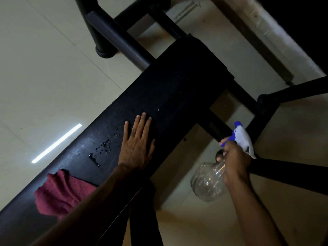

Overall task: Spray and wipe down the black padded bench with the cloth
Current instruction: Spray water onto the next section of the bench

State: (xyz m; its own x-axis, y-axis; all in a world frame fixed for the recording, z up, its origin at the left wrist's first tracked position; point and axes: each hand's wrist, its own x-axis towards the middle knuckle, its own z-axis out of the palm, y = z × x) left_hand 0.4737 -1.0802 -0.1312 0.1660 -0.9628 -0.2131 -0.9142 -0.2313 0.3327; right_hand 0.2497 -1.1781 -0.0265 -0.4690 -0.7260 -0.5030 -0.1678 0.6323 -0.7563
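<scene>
The spray bottle [220, 167] is being gripped by the right hand [234, 160] at lower right, while the left hand [136, 146] is being pressed flat on the black padded bench [177, 86]. Spraying seems underway; the maroon cloth [60, 194], lying at lower left, needs picking up next.

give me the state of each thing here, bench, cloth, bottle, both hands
bench: wet with droplets near the left hand, not yet wiped there
cloth: red, crumpled, lying loose on the bench, not held
spray bottle: clear, looks nearly empty, held off the bench's side above the floor
left hand: flat on the bench, fingers straight
right hand: grips the bottle's neck, a finger at the blue trigger
</scene>
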